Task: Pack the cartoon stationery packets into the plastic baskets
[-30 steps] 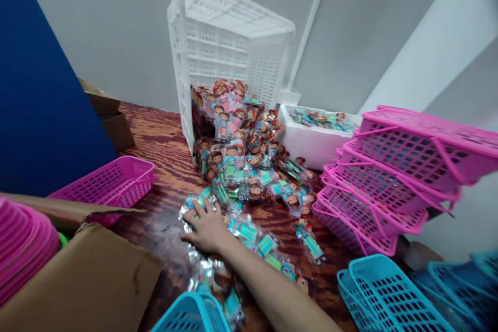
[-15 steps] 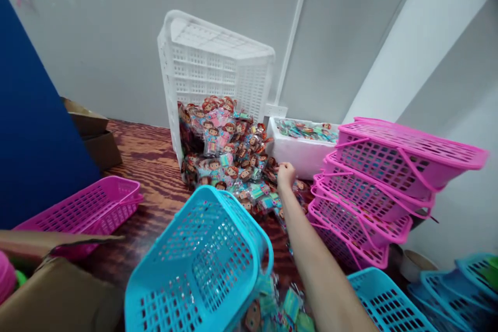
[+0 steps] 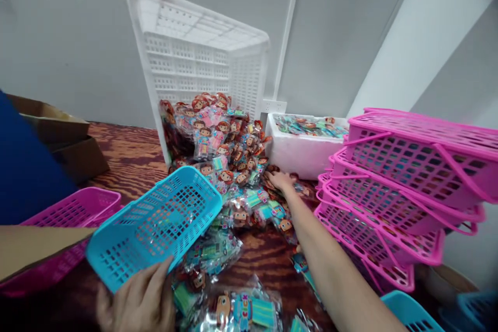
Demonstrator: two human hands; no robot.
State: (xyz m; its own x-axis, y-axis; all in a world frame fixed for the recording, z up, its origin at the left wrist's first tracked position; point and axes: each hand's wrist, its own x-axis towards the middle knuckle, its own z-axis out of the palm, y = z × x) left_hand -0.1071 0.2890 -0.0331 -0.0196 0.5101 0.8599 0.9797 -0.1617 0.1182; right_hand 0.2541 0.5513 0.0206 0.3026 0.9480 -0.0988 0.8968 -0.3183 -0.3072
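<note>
My left hand (image 3: 138,295) grips the near rim of a tilted blue plastic basket (image 3: 130,238); its inside shows no packets. My right hand (image 3: 280,181) reaches forward, fingers stretched out onto the right edge of a heap of clear plastic packets (image 3: 241,161). These packets hold cartoon figures with reddish-brown hair and striped blue-green pieces. The heap spills from a large white crate (image 3: 190,59) tipped on its side. More packets (image 3: 249,311) lie on the floor between my arms.
Pink baskets (image 3: 404,166) with packets are stacked at right, beside a white foam box (image 3: 303,153) of packets. Blue baskets (image 3: 412,314) stand lower right. At left are a pink basket (image 3: 83,205), cardboard boxes (image 3: 80,161) and a blue panel (image 3: 27,150).
The blue basket has shifted left and away from me, and my left hand has come into view on it. My right hand has gone from a closed fist to outstretched fingers on the packets.
</note>
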